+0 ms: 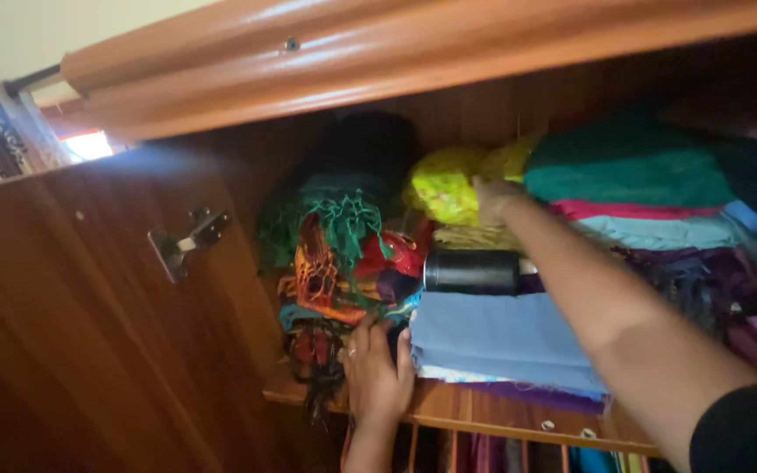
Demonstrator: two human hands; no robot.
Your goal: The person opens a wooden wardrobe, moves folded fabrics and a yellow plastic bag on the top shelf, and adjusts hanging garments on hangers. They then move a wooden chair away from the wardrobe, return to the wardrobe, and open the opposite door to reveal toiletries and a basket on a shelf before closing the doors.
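The right hand (494,200) is being pressed up against the yellow-green cloth bundle (449,182) at the back of the wardrobe shelf (449,405), its grip closing on the fabric beside the teal folded stack (628,166). Lower down, the left hand (378,372) is being laid flat, fingers spread, against the blue folded cloth (505,342) and the tangled fringed scarves (335,254), with a black cylinder (471,271) resting on the blue cloth.

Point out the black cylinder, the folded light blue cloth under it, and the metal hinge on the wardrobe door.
black cylinder (471,271): head view, middle of its side.
folded light blue cloth (501,337): head view, centre of its front fold.
metal hinge (187,239): head view, on its arm.
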